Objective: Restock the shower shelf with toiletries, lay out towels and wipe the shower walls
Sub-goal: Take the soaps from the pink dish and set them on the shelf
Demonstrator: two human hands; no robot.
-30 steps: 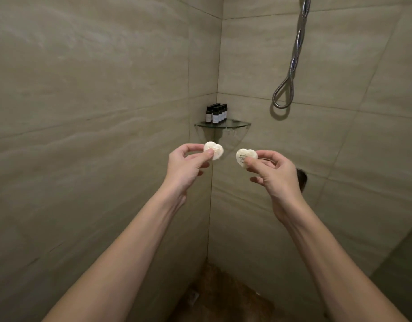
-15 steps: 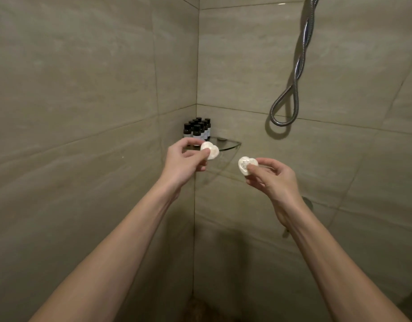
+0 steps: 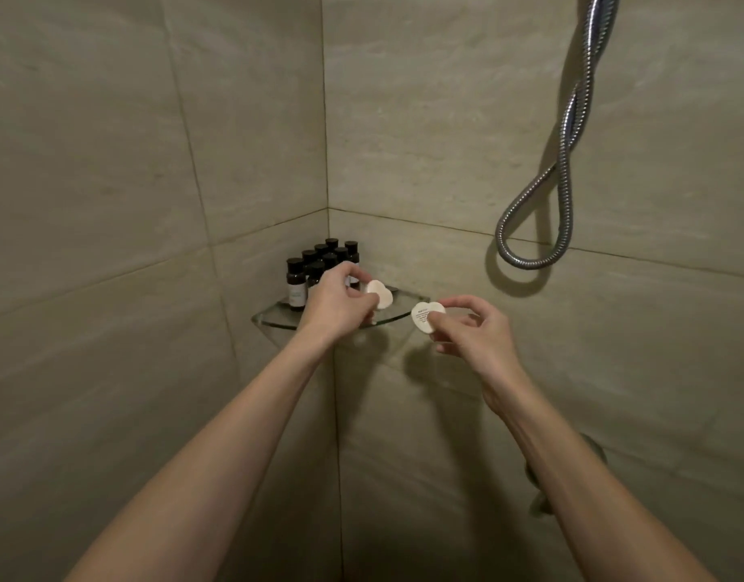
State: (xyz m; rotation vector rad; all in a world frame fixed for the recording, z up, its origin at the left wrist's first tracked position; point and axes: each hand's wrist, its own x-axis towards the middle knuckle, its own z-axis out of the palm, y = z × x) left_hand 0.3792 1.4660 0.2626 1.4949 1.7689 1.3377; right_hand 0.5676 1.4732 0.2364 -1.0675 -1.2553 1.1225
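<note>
Both hands up at the corner, apart, each pinching a heart-shaped soap! Left hand [image 3: 336, 304] grips its soap [image 3: 380, 294] over the glass shelf [image 3: 273, 320], right in front of the bottles [image 3: 319, 266] clustered at the shelf's back, toward eleven o'clock. Right hand [image 3: 471, 333] pinches the second soap [image 3: 425, 316] just off the shelf's three o'clock edge, printed face showing. Hose [image 3: 567, 132] loops at two o'clock on the wall [image 3: 424, 119].
</note>
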